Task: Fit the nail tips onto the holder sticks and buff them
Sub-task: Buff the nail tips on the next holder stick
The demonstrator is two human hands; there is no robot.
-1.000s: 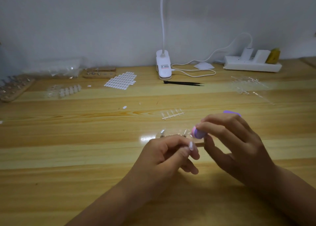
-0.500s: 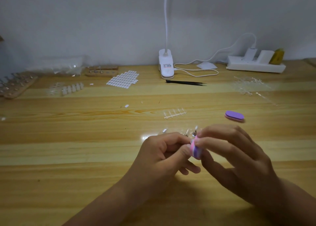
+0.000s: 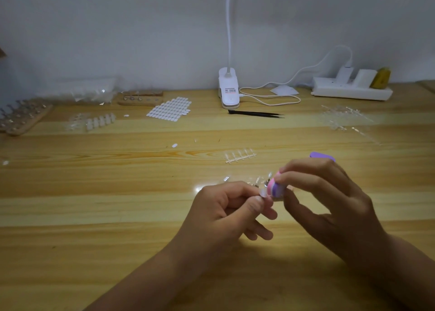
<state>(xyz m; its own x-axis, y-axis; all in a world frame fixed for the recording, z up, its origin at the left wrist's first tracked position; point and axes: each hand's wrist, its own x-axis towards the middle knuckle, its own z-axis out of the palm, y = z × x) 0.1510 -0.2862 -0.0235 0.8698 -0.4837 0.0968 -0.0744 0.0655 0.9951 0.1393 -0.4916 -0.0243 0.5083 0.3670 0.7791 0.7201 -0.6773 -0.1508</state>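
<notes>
My left hand (image 3: 226,207) pinches a small holder stick with a clear nail tip (image 3: 263,193) on its end, just above the wooden table (image 3: 94,212). My right hand (image 3: 329,207) pinches a small pink and purple buffer block (image 3: 275,188) and holds it against the nail tip. A second purple buffer (image 3: 320,155) lies on the table behind my right hand, partly hidden by my fingers. A strip of clear nail tips (image 3: 240,156) lies just beyond my hands. Some clear pieces (image 3: 256,181) sit right behind my left fingers.
Along the back stand a white clip lamp (image 3: 228,88), black tweezers (image 3: 255,113), a white power strip (image 3: 350,89), a sheet of white adhesive tabs (image 3: 170,109) and wooden holder racks (image 3: 140,99). A rack of sticks (image 3: 21,116) is far left; clear plastic sprues (image 3: 343,119) far right.
My right hand has moved the buffer back up along the nail tip after a downward stroke. The view has shifted slightly, and my fingers again half cover the second purple buffer.
</notes>
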